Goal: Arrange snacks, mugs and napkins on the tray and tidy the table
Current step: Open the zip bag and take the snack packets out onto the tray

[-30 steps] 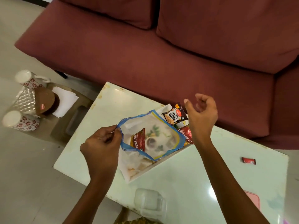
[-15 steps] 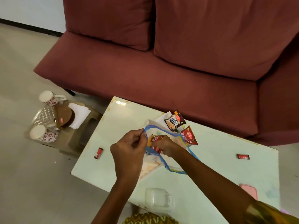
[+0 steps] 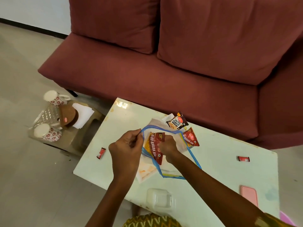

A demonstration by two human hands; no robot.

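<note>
Near edge of the pale table: clear plastic container, pink phone to its right. Left hand pinches the blue rim of the zip bag, holding the mouth open. Right hand is inside the mouth, closed on the Aloo Bhujia Sev packet (long axis near-to-far, slightly tilted). Second red packet and salted peanuts packet lie just beyond the bag. Small red sachets: one left, one right. Far left, low stool carrying two floral mugs, napkins. Maroon sofa behind.
</note>
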